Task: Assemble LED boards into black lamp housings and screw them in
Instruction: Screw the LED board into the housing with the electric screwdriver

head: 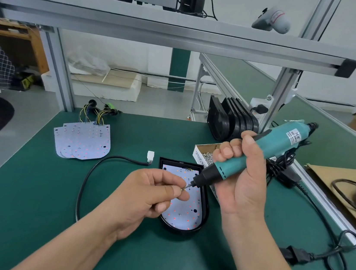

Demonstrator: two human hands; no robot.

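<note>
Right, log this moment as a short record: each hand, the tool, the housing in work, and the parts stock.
right hand: grips the teal electric screwdriver, tilted, bit pointing down-left
left hand: pinches a small screw at the bit's tip
housing in work: black housing on the green mat, LED board lying inside
stage: screw held at the bit above the board, not yet driven
stock: spare LED boards stacked at left; box of screws and upright empty housings at right rear

Single head-worn view from above the near edge of the counter (30, 183), facing forward and down; left hand (154, 190) and right hand (240, 184) close below, shelf (164, 26) across the top.
</note>
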